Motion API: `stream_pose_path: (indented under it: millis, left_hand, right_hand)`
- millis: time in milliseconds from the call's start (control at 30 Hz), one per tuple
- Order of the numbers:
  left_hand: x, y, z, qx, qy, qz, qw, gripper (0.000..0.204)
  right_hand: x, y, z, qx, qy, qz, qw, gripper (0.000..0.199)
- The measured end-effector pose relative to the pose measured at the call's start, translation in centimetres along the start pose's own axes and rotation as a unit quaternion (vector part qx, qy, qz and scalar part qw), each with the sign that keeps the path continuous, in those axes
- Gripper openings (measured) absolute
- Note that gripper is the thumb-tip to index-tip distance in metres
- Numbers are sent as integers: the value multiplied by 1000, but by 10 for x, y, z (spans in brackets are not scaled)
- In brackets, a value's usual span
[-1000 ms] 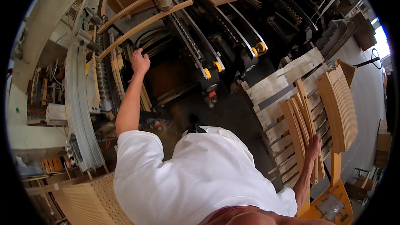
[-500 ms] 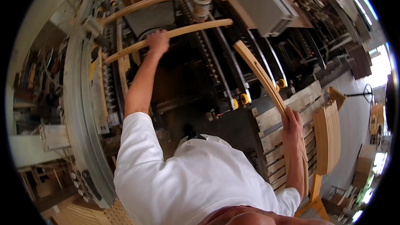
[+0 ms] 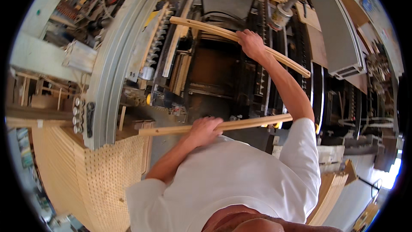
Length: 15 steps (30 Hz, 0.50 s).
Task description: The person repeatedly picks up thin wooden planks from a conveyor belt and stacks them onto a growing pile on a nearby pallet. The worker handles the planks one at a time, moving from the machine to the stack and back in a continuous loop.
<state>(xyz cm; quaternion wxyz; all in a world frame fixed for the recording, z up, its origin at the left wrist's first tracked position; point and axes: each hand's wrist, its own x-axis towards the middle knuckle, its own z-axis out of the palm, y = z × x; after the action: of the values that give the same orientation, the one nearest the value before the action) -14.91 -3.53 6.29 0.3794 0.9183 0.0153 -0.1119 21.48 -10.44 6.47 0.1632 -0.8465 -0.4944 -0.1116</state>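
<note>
I view two wooden slats: the near slat (image 3: 257, 122) crosses in front of the shirt; the far slat (image 3: 214, 29) spans the machine rails. The left hand (image 3: 205, 131) curls its fingers around the near slat, left of midlength. The right hand (image 3: 252, 43) has its fingers bent over the far slat; I cannot tell whether they pinch it.

I judge each slat light, stiff and dry, unlikely to slip. Hold near midlength for balance; grip both long edges. Each is pale, slender, gently curved and grooved lengthwise. Ribbed grey metal forms the beam (image 3: 122, 64); regular dark holes dot the stack (image 3: 105, 172).
</note>
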Motion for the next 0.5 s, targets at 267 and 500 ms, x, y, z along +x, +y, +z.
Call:
stream_pose_path:
  millis: [267,500]
  left_hand:
    - [-129,-15,15,-122,128,-260,949,35]
    - [-181,-27,44,-186,210,-365,888,33]
  right_hand:
    - [97,43,75,-85,42,49,994,18]
    - [103,53,71,-70,12,55,996,15]
